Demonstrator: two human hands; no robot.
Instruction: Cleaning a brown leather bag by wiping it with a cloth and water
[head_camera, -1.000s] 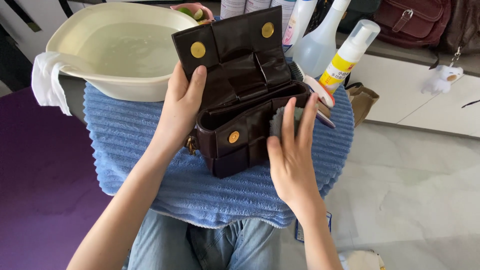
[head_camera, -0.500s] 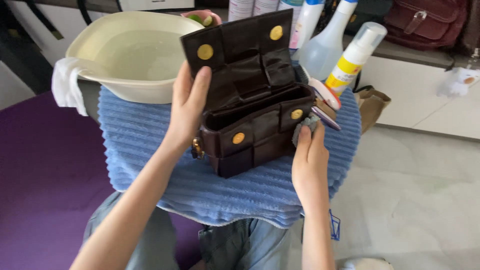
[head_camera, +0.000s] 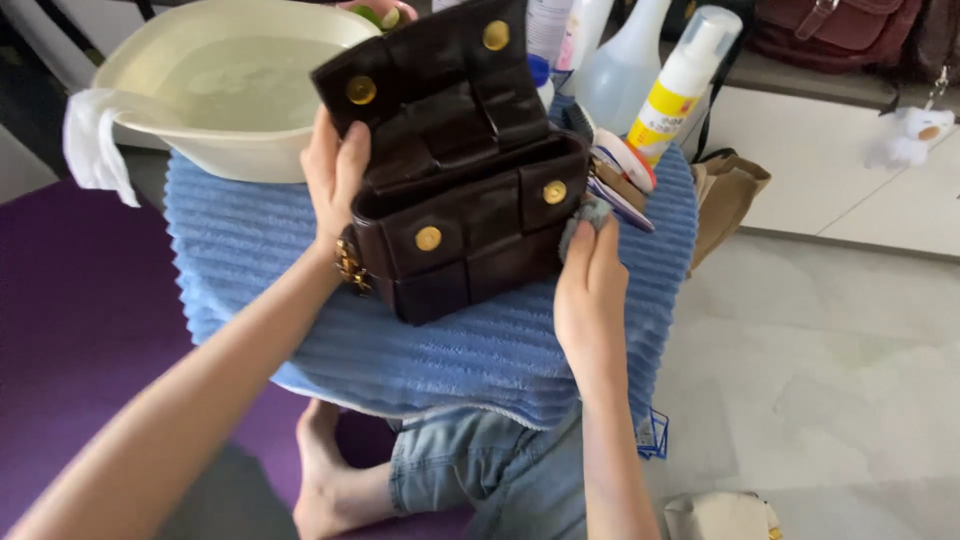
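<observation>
The left hand (head_camera: 335, 175) is clamped on the left end of the dark brown leather handbag (head_camera: 460, 190), flap open, standing on the blue towel (head_camera: 470, 350). The right hand (head_camera: 590, 285) presses a grey cloth (head_camera: 585, 215) against its right end. Pushing hard could shove the handbag into the water-filled basin (head_camera: 215, 95) just behind.
</observation>
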